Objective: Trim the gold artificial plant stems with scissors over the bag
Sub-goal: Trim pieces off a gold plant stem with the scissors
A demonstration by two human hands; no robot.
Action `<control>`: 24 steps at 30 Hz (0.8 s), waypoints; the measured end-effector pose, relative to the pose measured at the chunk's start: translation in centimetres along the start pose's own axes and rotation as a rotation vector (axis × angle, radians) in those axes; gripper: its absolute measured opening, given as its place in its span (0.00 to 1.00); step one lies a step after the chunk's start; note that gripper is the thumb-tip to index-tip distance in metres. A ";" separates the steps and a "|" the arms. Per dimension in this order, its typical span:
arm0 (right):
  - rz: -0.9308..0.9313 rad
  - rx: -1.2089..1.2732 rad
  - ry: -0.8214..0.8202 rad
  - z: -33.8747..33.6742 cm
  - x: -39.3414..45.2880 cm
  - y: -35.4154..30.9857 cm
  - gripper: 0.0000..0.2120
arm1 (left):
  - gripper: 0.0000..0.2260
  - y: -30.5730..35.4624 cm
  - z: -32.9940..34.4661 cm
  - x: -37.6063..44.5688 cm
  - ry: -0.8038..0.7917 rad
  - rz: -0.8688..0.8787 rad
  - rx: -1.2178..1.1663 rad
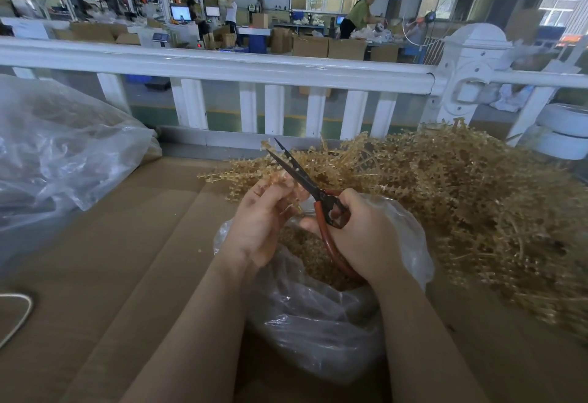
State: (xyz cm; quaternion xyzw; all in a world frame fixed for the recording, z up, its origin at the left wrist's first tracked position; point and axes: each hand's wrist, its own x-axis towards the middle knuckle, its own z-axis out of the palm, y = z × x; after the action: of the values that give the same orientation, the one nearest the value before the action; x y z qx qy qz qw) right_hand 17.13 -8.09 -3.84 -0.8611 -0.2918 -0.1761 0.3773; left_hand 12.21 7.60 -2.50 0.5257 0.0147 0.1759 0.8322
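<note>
Over the open mouth of a clear plastic bag (pixel 318 316) at the centre of the view, two hands are working close together. The left hand (pixel 264 221) is curling its fingers round a gold stem (pixel 251 176), whose sprigs are fanning out toward ten o'clock above the knuckles. The right hand (pixel 359 234) is gripping the red handles of the scissors (pixel 315 192); the dark blades are pointing toward eleven o'clock and standing slightly apart, crossing just beside the left fingertips. Whether a blade is touching the stem cannot be told.

Inside the bag, small gold cuttings (pixel 308 253) are lying in a heap beneath both hands. At three o'clock a big pile of gold stems (pixel 471 199) is spreading across the cardboard surface (pixel 127 243), reaching up to the bag's right edge. At nine o'clock a larger clear bag (pixel 63 148) is sitting crumpled, well apart from the hands. At twelve o'clock a white railing (pixel 222 65) is running across, and beyond it people are standing among cardboard boxes (pixel 327 46).
</note>
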 end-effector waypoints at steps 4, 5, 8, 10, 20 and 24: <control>0.020 0.027 -0.004 0.0 0.1 0.1 0.27 | 0.04 0.0 0.2 -0.1 -0.024 -0.013 0.004; 0.019 0.036 0.001 0.0 0.1 0.2 0.27 | 0.05 0.0 0.3 -0.1 -0.018 -0.019 0.002; 0.011 0.081 0.037 0.1 0.1 0.4 0.28 | 0.04 0.0 0.2 0.0 -0.018 -0.023 0.000; 0.011 0.090 0.057 0.1 0.1 0.7 0.31 | 0.05 0.1 0.0 0.1 -0.045 -0.020 0.003; -0.014 0.022 -0.027 -0.8 0.1 0.9 0.28 | 0.14 1.5 -2.1 0.1 0.073 -0.014 0.000; -0.101 -0.024 0.014 -1.0 -0.1 0.4 0.21 | 0.09 1.4 -2.0 0.2 0.081 -0.032 0.012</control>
State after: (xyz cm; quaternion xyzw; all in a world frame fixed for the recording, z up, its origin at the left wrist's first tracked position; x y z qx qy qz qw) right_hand 17.25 -9.09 -3.49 -0.8484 -0.3303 -0.2043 0.3597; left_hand 11.58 9.95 -2.16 0.5228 0.0578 0.1838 0.8304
